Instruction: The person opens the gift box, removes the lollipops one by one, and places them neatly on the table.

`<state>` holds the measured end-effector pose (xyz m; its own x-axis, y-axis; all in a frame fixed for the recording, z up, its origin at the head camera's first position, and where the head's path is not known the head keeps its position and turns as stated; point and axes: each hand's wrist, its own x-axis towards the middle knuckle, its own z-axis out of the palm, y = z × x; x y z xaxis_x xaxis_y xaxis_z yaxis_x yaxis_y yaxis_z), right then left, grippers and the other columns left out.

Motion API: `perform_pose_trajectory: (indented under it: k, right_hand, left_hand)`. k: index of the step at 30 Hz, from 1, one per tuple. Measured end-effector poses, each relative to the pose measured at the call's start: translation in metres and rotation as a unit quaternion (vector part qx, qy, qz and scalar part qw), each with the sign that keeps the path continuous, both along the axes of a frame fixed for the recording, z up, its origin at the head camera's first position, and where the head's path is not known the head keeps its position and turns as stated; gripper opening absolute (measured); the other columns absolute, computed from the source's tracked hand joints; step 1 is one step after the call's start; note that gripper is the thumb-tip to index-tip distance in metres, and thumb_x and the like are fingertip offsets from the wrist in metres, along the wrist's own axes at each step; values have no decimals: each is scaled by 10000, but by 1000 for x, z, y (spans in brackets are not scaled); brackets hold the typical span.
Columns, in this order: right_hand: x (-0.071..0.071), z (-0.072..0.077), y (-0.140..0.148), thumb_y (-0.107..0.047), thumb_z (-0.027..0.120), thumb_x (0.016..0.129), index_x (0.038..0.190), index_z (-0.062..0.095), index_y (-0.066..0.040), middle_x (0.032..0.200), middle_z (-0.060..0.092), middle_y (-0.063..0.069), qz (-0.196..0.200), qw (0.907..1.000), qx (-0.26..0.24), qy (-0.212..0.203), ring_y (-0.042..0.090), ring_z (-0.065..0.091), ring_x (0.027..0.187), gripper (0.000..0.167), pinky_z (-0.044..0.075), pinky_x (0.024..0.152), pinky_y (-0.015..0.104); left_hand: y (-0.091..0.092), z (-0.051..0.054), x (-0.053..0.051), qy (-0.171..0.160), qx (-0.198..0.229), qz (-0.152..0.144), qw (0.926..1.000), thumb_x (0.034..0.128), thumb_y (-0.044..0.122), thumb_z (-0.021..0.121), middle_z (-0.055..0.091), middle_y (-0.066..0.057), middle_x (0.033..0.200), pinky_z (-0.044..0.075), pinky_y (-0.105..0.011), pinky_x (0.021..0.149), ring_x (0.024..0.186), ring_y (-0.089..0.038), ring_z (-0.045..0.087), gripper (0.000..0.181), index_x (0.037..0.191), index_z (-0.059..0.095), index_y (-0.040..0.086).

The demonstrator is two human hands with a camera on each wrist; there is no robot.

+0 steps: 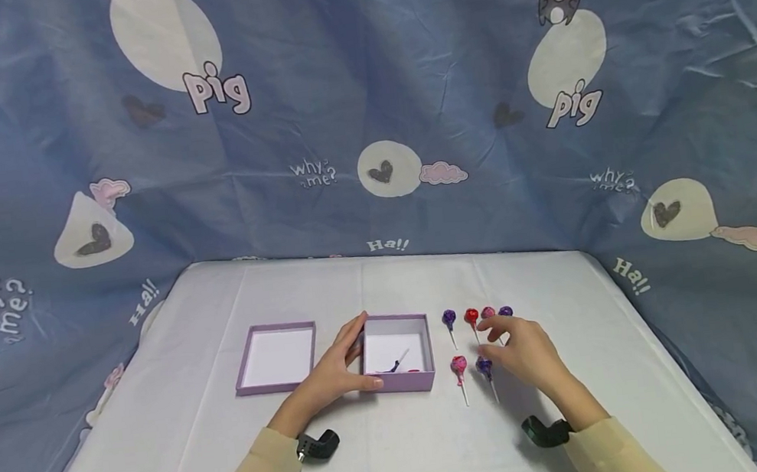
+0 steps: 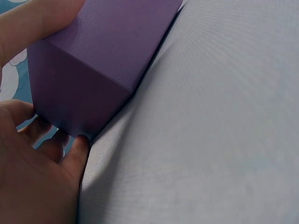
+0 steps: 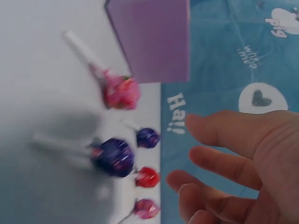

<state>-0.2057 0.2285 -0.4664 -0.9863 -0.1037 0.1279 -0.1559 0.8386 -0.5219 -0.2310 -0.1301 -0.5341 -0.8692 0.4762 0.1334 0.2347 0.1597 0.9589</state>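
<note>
My left hand (image 1: pixel 332 368) grips the near left corner of a purple box (image 1: pixel 404 382), thumb on the front wall and fingers along the left side. Inside that box lie a lollipop with a white stick (image 1: pixel 401 357) and a bit of something red, mostly hidden by the front wall. Over the lollipops to the right hovers my right hand (image 1: pixel 529 351), thumb and fingers apart with nothing between them. Closest to it are a purple lollipop (image 3: pixel 113 157) and a pink lollipop (image 3: pixel 121 92). Behind these, a row holds purple (image 1: pixel 448 316), red (image 1: pixel 471 315), pink (image 1: pixel 487 311) and purple (image 1: pixel 506 311) ones.
A shallow purple lid (image 1: pixel 277 359) with a white inside lies left of the box. White cloth (image 1: pixel 367 452) covers the table. Beyond its far edge hangs a blue printed curtain (image 1: pixel 310 112), which also runs down both sides.
</note>
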Motion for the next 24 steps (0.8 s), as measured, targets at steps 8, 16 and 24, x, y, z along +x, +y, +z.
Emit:
perform_pose_trajectory:
  k: [8,16,24]
  right_hand:
    - [-5,15,-19,-264,846,806,1099,740,-243,925,726,-27,481,9978,-197,406,109,591,699,312,495,589,301]
    - [-9,30,-42,-265,847,818,1110,738,-276,916,706,-66,838,9939,-415,588,117,572,725,313,488,601,306]
    - [-13,35,-67,-236,844,823,1132,748,-260,945,688,-120,1305,9884,-580,510,81,589,757,325,510,579,286]
  left_hand:
    - [1,0,1,-34,33,7,10000,699,208,946,116,87,1654,261,-240,1179,1500,-120,153,1219,1605,151,393]
    - [1,1,1,36,45,0,10000,699,198,946,127,71,1652,259,-250,1183,1500,-124,162,1219,1606,154,385]
    - [0,0,0,115,6,20,9999,708,198,942,130,64,1651,266,-287,1191,1499,-134,165,1207,1604,154,384]
